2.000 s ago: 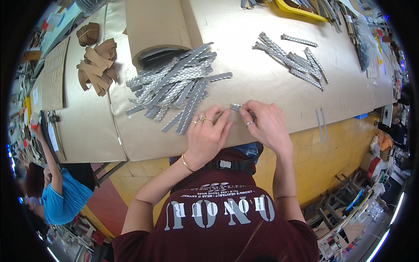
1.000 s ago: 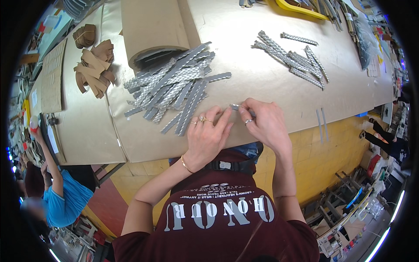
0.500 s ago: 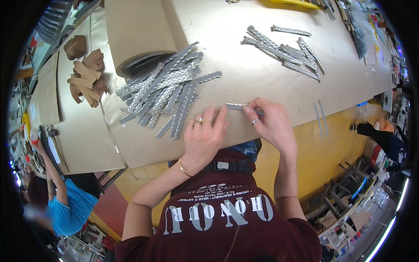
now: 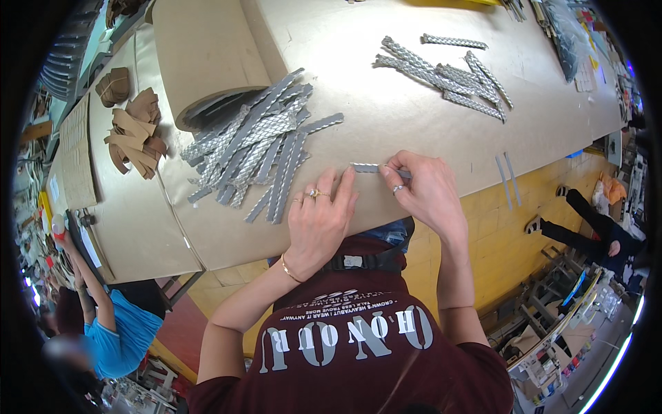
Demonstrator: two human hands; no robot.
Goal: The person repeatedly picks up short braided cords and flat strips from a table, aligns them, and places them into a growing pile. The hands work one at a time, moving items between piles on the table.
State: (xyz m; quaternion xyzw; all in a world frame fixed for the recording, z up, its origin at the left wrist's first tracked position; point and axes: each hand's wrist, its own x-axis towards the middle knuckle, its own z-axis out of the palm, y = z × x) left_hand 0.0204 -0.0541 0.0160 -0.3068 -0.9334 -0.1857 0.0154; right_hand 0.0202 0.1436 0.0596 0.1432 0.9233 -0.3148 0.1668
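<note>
A short grey strip with a silver braided edge (image 4: 365, 168) lies across the near part of the table before me. My right hand (image 4: 431, 190) pinches its right end between thumb and fingers, which cover that end. Flat on the table, my left hand (image 4: 321, 217) has its fingers stretched out, the index fingertip at the strip's left end. Beyond my left hand spreads a loose heap of similar grey and silver braided strips (image 4: 269, 134). Farther off to the right is a smaller group of silver braided strips (image 4: 441, 79).
A large brown roll (image 4: 210, 58) lies behind the heap. Brown strips (image 4: 138, 134) and a banded brown bundle (image 4: 114, 86) are at the left. Two thin grey strips (image 4: 503, 181) hang over the table's near edge. A person in blue (image 4: 124, 331) works at left; another person's legs (image 4: 572, 221) show at right.
Both hands keep the same hold on the strip, with only a slight shift. My view has turned a little. More of the person at the right has come into view.
</note>
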